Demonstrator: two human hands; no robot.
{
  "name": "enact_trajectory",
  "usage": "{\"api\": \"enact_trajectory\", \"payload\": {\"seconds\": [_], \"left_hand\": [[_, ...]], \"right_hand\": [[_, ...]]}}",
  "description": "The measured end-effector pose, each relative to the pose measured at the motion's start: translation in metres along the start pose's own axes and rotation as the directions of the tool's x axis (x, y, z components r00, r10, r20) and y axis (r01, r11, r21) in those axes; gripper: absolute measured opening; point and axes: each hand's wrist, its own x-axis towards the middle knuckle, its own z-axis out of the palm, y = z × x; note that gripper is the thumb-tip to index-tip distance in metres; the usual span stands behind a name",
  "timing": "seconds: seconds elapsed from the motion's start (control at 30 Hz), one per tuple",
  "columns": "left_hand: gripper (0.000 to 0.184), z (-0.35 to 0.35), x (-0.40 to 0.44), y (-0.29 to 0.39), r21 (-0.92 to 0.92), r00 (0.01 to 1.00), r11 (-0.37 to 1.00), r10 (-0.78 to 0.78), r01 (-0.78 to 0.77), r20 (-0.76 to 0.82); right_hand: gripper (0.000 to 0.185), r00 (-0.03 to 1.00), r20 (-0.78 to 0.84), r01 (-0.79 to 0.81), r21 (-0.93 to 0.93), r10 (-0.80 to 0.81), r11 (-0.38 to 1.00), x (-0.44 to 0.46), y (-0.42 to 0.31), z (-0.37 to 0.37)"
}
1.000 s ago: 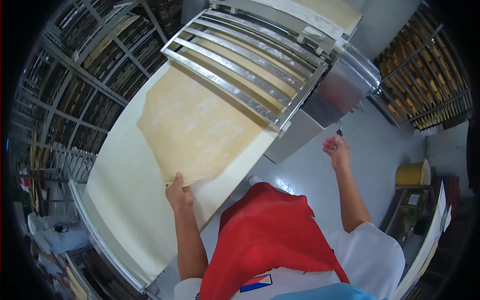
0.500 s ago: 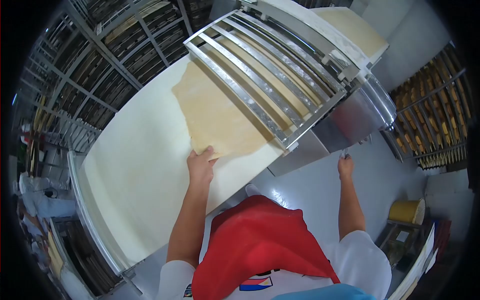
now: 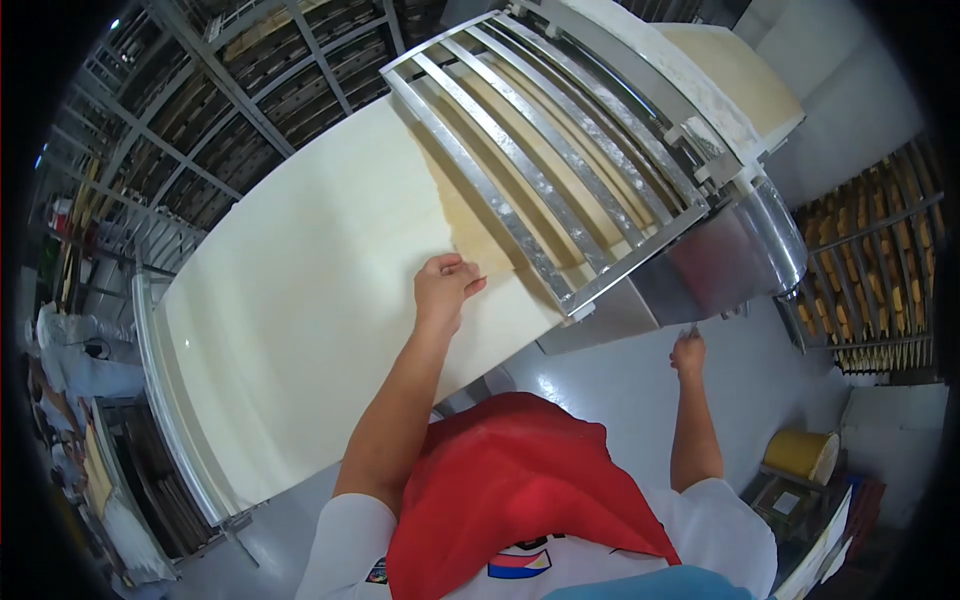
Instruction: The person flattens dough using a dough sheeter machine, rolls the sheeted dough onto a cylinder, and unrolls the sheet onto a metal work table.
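One sheet of tan dough (image 3: 470,240) lies on the white conveyor belt (image 3: 290,290) of a dough sheeter (image 3: 600,322), towards the belt's right-hand part and mostly beneath a slatted metal guard (image 3: 640,257); its uneven left edge shows as a narrow strip outside the guard. The person's left hand (image 3: 448,288) reaches over the belt to the near corner of that strip, fingertips at the edge of the dough. Its thumb and fingers sit close together, but I cannot tell whether the grip is clamped on the sheet. The right hand (image 3: 688,352) is at the near side of the metal housing (image 3: 735,260), well apart from the dough, its fingers curled in (something small and thin shows beside them, too blurred to name); I cannot tell whether that grip is closed on it. Beyond the guard, at the far right, another stretch of dough (image 3: 735,80) is visible. Dark metal racks (image 3: 290,90) stand at the far left, a rack of golden-brown baked pieces (image 3: 870,255) to the right, and a yellow bucket (image 3: 800,455) at the near right.
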Motion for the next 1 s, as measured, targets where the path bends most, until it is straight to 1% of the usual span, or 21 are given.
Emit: {"api": "enact_trajectory", "payload": {"seconds": [0.07, 0.13, 0.17, 0.2, 0.23, 0.27, 0.3, 0.33, 0.37, 0.4, 0.47, 0.53, 0.57, 0.6, 0.63, 0.67, 0.73, 0.77, 0.87, 0.93, 1.0], "left_hand": [[0.036, -0.02, -0.004, 0.012, 0.017, 0.999, 1.0, 0.02, -0.02, 0.047], [0.037, -0.066, -0.017, 0.043, 0.051, 0.991, 0.991, 0.116, -0.12, 0.067], [0.036, -0.099, -0.022, 0.061, 0.163, 0.969, 0.955, 0.246, -0.246, 0.02], [0.032, -0.141, -0.031, 0.084, 0.185, 0.937, 0.92, 0.349, -0.345, 0.007], [0.026, -0.18, -0.048, 0.113, 0.32, 0.887, 0.844, 0.462, -0.43, -0.026], [0.022, -0.243, -0.055, 0.13, 0.533, 0.77, 0.658, 0.637, -0.532, -0.017], [0.022, -0.284, -0.082, 0.162, 0.87, 0.66, 0.35, 0.751, -0.349, -0.037], [0.024, -0.331, -0.107, 0.184, 0.957, 0.568, 0.203, 0.822, -0.206, -0.052], [0.031, -0.376, -0.131, 0.201, 0.992, 0.496, 0.123, 0.864, -0.036, -0.089], [0.044, -0.408, -0.16, 0.222, 0.956, 0.513, -0.093, 0.856, 0.277, -0.065], [0.061, -0.48, -0.198, 0.225, 0.742, 0.527, -0.299, 0.845, 0.6, -0.086], [0.072, -0.517, -0.224, 0.219, 0.77, 0.598, -0.083, 0.684, 0.633, -0.418], [0.072, -0.537, -0.232, 0.211, 0.772, 0.601, -0.083, 0.683, 0.63, -0.417], [0.069, -0.557, -0.237, 0.202, 0.86, 0.743, 0.269, 0.434, 0.433, -0.51], [0.066, -0.573, -0.236, 0.197, 0.737, 0.877, 0.624, 0.167, 0.259, -0.45], [0.066, -0.591, -0.232, 0.195, 0.733, 0.878, 0.628, 0.162, 0.26, -0.45], [0.058, -0.608, -0.232, 0.192, 0.383, 0.893, 0.873, -0.118, 0.302, -0.435], [0.058, -0.614, -0.237, 0.186, 0.372, 0.888, 0.874, -0.128, 0.312, -0.443], [0.056, -0.566, -0.242, 0.198, 0.461, 0.917, 0.862, -0.011, 0.211, -0.399], [0.06, -0.557, -0.244, 0.198, 0.555, 0.836, 0.812, 0.171, 0.18, -0.521], [0.061, -0.558, -0.251, 0.205, 0.547, 0.861, 0.832, 0.213, 0.088, -0.461]], "right_hand": [[0.038, 0.985, -0.104, 0.13, -0.109, -0.141, 0.986, 0.033, 0.042, 0.021], [0.041, 0.982, -0.127, 0.12, -0.155, -0.14, 0.981, 0.017, 0.032, 0.013], [0.045, 0.979, -0.143, 0.116, -0.206, -0.148, 0.972, 0.011, 0.024, 0.01], [0.045, 0.978, -0.146, 0.118, -0.203, -0.149, 0.972, 0.005, 0.018, 0.009], [0.045, 0.973, -0.161, 0.133, -0.199, -0.166, 0.971, -0.001, 0.014, 0.008], [0.045, 0.967, -0.176, 0.15, -0.198, -0.185, 0.969, -0.006, 0.011, 0.007], [0.045, 0.966, -0.177, 0.15, -0.204, -0.187, 0.967, -0.011, 0.009, 0.005], [0.046, 0.955, -0.18, 0.181, -0.27, -0.235, 0.946, -0.016, 0.007, 0.002], [0.047, 0.943, -0.181, 0.21, -0.332, -0.28, 0.92, -0.023, 0.003, 0.001], [0.047, 0.944, -0.187, 0.199, -0.332, -0.271, 0.922, -0.03, -0.002, -0.001], [0.052, 0.974, -0.135, 0.13, -0.326, -0.182, 0.936, -0.044, -0.018, -0.005], [0.054, 0.955, -0.163, 0.173, -0.367, -0.246, 0.914, -0.043, -0.012, 0.005], [0.056, 0.932, -0.185, 0.215, -0.411, -0.312, 0.886, -0.04, -0.004, 0.008], [0.056, 0.931, -0.19, 0.212, -0.412, -0.311, 0.886, -0.04, -0.004, 0.007], [0.058, 0.941, -0.13, 0.221, -0.461, -0.311, 0.859, -0.04, -0.006, 0.004], [0.061, 0.948, -0.068, 0.234, -0.511, -0.31, 0.827, -0.039, -0.009, 0.003], [0.061, 0.965, -0.036, 0.201, -0.534, -0.259, 0.821, -0.039, -0.019, -0.002], [0.062, 0.979, -0.003, 0.168, -0.549, -0.203, 0.819, -0.038, -0.023, -0.004], [0.06, 0.982, 0.001, 0.162, -0.538, -0.191, 0.827, -0.024, -0.014, 0.0], [0.058, 0.983, 0.015, 0.163, -0.524, -0.182, 0.836, -0.032, -0.023, -0.007], [0.056, 0.984, 0.034, 0.166, -0.516, -0.173, 0.84, -0.032, -0.025, -0.01]]}}
